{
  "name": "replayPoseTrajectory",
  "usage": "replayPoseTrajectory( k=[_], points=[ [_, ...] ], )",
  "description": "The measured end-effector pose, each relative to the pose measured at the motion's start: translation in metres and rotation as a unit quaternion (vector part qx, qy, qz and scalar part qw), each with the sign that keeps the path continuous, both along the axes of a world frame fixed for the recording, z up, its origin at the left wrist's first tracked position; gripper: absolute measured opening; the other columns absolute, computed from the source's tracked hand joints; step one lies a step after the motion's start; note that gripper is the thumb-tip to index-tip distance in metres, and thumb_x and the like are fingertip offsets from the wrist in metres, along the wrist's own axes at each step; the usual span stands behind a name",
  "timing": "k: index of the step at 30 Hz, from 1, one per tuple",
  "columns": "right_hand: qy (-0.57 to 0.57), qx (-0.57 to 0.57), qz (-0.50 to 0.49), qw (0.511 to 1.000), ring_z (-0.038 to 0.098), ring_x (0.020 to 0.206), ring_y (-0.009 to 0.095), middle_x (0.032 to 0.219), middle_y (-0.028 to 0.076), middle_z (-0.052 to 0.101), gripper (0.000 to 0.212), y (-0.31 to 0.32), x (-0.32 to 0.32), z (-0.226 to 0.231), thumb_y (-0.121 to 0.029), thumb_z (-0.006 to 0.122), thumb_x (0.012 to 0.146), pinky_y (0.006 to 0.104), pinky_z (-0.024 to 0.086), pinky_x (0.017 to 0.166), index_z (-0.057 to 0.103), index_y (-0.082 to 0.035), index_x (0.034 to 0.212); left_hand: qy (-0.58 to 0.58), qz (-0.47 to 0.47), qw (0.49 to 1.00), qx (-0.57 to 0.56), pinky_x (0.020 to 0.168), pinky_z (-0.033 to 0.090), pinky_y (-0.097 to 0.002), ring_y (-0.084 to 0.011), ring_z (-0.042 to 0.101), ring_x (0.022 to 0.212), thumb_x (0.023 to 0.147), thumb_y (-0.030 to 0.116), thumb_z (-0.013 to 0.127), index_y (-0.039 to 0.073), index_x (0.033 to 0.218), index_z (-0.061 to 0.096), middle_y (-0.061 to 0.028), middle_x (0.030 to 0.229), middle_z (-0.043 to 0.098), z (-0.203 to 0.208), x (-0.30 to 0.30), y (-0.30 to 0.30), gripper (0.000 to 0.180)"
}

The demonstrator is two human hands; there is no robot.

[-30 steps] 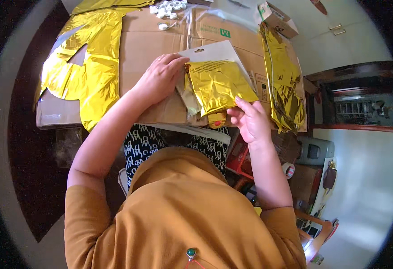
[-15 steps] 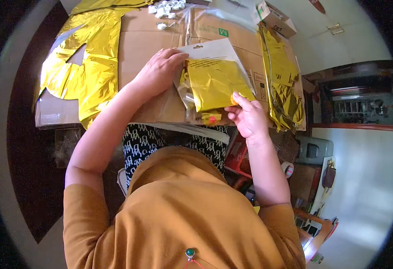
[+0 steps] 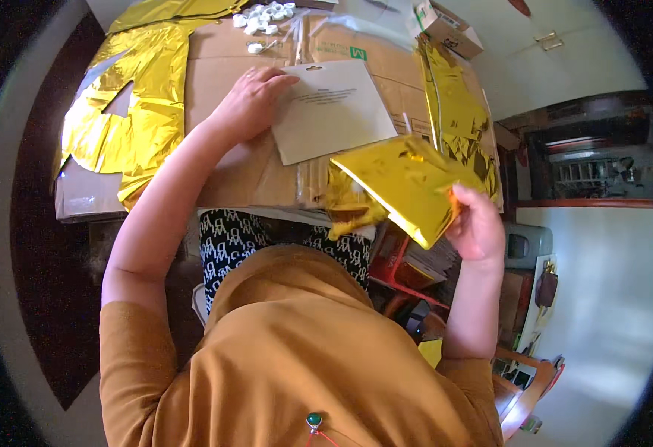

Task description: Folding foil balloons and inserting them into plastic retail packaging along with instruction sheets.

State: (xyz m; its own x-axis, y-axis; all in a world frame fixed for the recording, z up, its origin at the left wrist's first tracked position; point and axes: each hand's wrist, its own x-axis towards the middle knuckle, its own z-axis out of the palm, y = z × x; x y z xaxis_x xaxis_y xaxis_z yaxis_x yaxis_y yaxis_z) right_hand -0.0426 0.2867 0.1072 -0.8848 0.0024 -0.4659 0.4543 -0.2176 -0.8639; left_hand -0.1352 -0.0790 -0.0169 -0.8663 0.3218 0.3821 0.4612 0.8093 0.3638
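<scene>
In the head view, the right hand (image 3: 477, 232) pinched a folded, shiny gold foil packet (image 3: 408, 182) at its right-hand edge, the thumb (image 3: 469, 196) lying along the near right corner and the other fingers curled in below, partly hidden and blurred. The packet reached leftward from that grip, tilted over the near edge of the flat brown cardboard (image 3: 226, 175), with a crumpled strip of thin gold foil (image 3: 352, 217) beneath its left part. Just beyond it lay a flat off-white card with a hanging slot (image 3: 334, 112); whether the two touched could not be told. The left hand (image 3: 256, 100), bent and loosely spread, rested at the card's upper left edge, well apart from the packet; whether its fingers gripped the card or only pressed it could not be told. A large cut-out sheet of gold foil (image 3: 159, 89) lay farther left.
</scene>
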Motion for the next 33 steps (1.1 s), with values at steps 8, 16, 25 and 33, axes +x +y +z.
replayPoseTrajectory(
  k=[8, 16, 25, 33],
  points=[
    [-0.038, -0.211, 0.113, 0.97, 0.06, 0.058, 0.011, 0.07, 0.001, 0.064, 0.008, -0.01, -0.095, -0.014, -0.017, 0.065, 0.092, 0.0253, 0.047, 0.05, 0.063, -0.01, 0.086, -0.382, -0.195, 0.678, 0.597, 0.11, 0.039, -0.0402, -0.0211, 0.05, 0.128, 0.081, 0.016, 0.049, 0.004, 0.14, 0.05, -0.0113, 0.136, 0.056, 0.048, 0.023, 0.051, 0.06],
    [-0.047, -0.227, 0.118, 0.966, 0.06, 0.06, 0.012, 0.069, 0.0, 0.061, 0.008, -0.072, -0.145, -0.042, -0.011, 0.069, 0.086, 0.025, 0.044, 0.049, 0.061, -0.01, 0.086, -0.1, 0.147, 0.957, 0.229, 0.104, 0.045, -0.0438, -0.0339, 0.059, 0.118, 0.082, 0.032, 0.079, 0.007, 0.143, 0.039, -0.0193, 0.122, 0.062, 0.038, 0.0, 0.035, 0.078],
    [-0.051, -0.216, 0.154, 0.963, 0.063, 0.061, 0.013, 0.076, 0.003, 0.064, 0.007, -0.095, -0.152, -0.035, -0.012, 0.068, 0.087, 0.0239, 0.046, 0.047, 0.062, -0.01, 0.09, -0.108, 0.01, 0.969, 0.222, 0.099, 0.049, -0.0379, -0.0264, 0.062, 0.115, 0.076, 0.017, 0.081, 0.01, 0.138, 0.051, -0.0154, 0.123, 0.065, 0.059, -0.011, -0.004, 0.07],
    [0.05, -0.162, 0.245, 0.955, 0.06, 0.06, 0.013, 0.081, 0.006, 0.067, 0.043, -0.137, -0.159, -0.005, -0.046, 0.075, 0.085, 0.0234, 0.048, 0.05, 0.063, -0.007, 0.098, -0.274, 0.061, 0.851, 0.444, 0.065, 0.047, -0.0229, -0.0067, 0.058, 0.074, 0.097, 0.019, 0.064, 0.0, 0.114, 0.069, -0.0009, 0.091, 0.07, 0.041, -0.026, -0.007, 0.026]
  ],
)
